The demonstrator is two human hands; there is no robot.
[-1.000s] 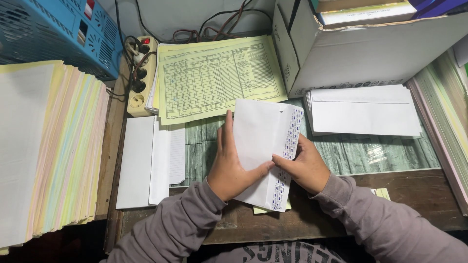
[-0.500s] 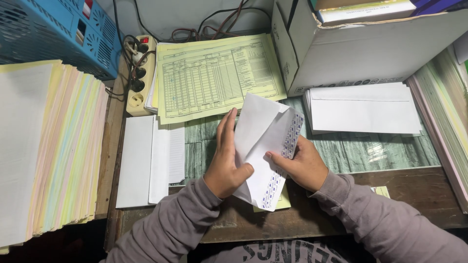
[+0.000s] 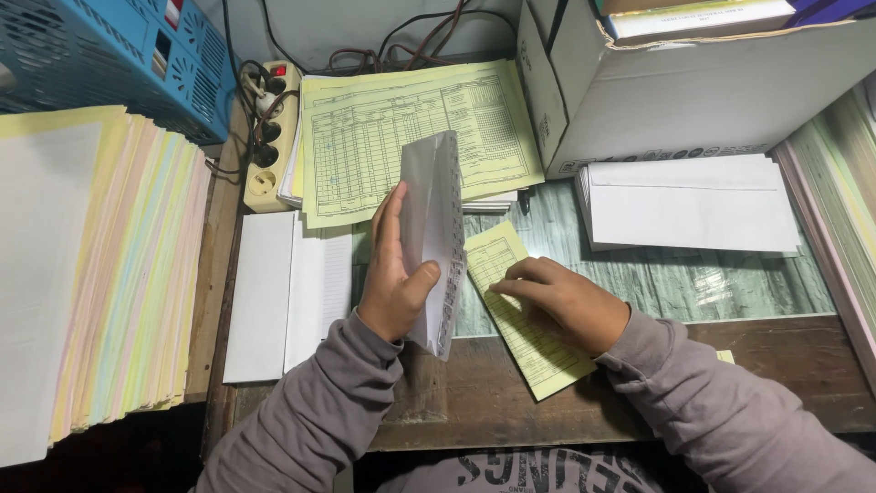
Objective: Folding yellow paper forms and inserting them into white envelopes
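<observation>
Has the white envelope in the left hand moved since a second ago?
Yes. The white envelope has swung up on edge and leftward, away from the stack of envelopes, uncovering a folded yellow form under the right hand.

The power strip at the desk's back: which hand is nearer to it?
Left. The left hand, holding a white envelope, is just right of the power strip; the right hand lies farther right.

My right hand covers the middle of the folded yellow form. The paper stack and blue crate run off the left edge. The form's print is too small to tell.
</observation>
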